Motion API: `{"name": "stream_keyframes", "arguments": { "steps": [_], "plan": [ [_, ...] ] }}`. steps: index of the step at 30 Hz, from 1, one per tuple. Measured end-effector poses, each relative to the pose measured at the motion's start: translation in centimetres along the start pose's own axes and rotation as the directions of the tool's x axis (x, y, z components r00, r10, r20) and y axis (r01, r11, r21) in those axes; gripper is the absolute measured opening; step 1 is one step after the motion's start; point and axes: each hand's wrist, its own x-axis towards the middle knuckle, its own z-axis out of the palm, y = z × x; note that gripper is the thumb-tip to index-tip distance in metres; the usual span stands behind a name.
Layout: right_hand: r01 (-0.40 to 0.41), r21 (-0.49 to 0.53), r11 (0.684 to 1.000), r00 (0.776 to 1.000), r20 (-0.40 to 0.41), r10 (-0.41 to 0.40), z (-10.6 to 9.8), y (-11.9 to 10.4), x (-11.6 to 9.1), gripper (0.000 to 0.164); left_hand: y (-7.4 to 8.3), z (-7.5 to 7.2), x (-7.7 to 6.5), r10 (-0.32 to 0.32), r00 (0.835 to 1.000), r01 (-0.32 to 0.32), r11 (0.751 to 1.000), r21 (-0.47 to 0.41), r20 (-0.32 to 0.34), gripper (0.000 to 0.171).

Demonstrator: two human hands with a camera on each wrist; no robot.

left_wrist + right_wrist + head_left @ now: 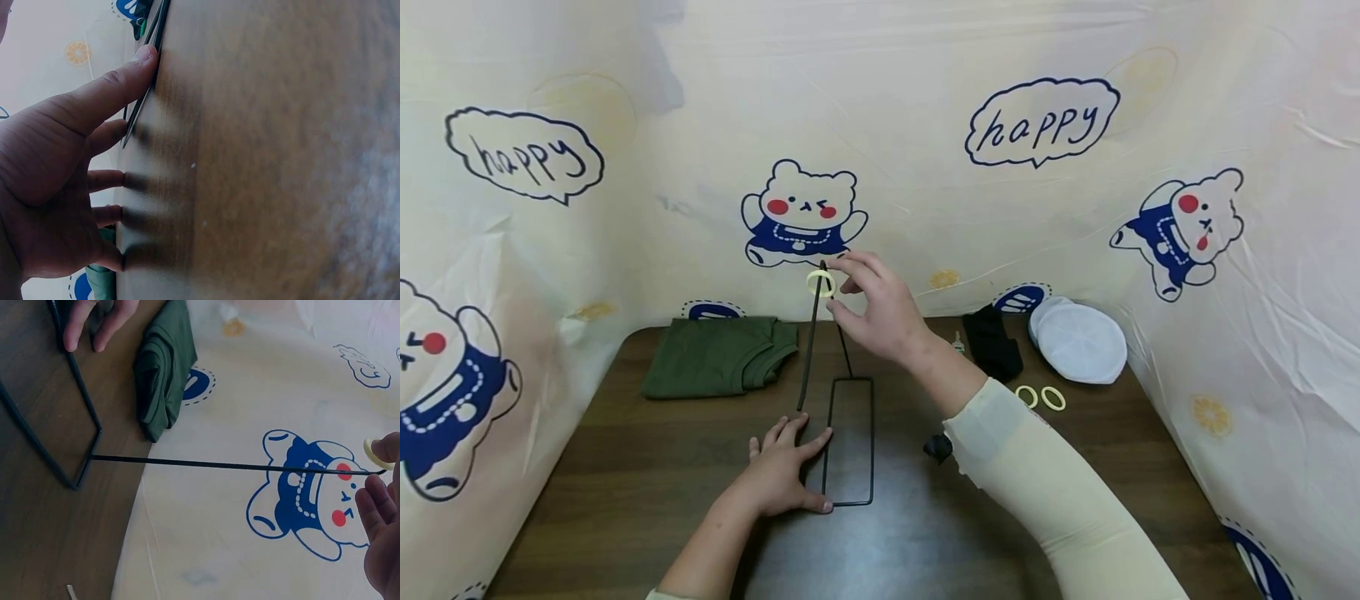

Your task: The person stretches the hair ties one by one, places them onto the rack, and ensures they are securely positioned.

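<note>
A black wire stand [851, 504] has a rectangular base on the table and a thin upright rod [212, 464] rising from it. At the base's near-left corner, my left hand [781, 477] rests with fingers spread; its thumb and index finger touch the wire. My right hand [883, 308] is raised at the stand's top, where its thumb and fingers pinch a pale yellow ring [822, 294]. The ring overlaps the bent tip of the rod; I cannot tell if it encircles the wire. In the right wrist view the ring [369, 450] is partly hidden by the thumb.
Folded green cloth [707, 358] lies at the back left. Toward the back right are a black cloth item [992, 342], a white cap [1082, 340], a small key-like piece [958, 342] and two more yellow rings [1053, 398]. A dark object [937, 447] sits beside my right sleeve.
</note>
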Motion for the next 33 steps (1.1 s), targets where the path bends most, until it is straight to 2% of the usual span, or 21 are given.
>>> {"name": "stream_keyframes", "arguments": {
  "steps": [7, 16, 20, 33],
  "plan": [
    [-0.005, 0.017, 1.0, 1.0, -0.023, 0.005, -0.3, 0.7, -2.4, 0.049, -0.3, -0.2, 0.0, 0.01, 1.0, -0.01, 1.0, 0.016, -0.008, 0.112],
    [0.001, 0.04, 0.999, 0.992, -0.122, 0.004, -2.4, 1.8, -6.7, 0.047, -0.2, -0.3, 0.3, 0.02, 1.0, -0.02, 0.999, 0.03, -0.011, 0.111],
    [0.01, 0.041, 0.999, 0.992, -0.123, -0.005, -3.2, 2.2, -8.9, 0.048, -0.2, -0.1, 0.3, 0.022, 1.0, -0.022, 0.999, 0.027, -0.009, 0.111],
    [-0.059, 0.016, 0.998, 0.993, -0.099, 0.06, -6.0, 3.2, -14.9, 0.048, -0.1, -0.3, 0.0, 0.034, 0.999, -0.034, 0.999, 0.011, -0.005, 0.11]
  ]
}}
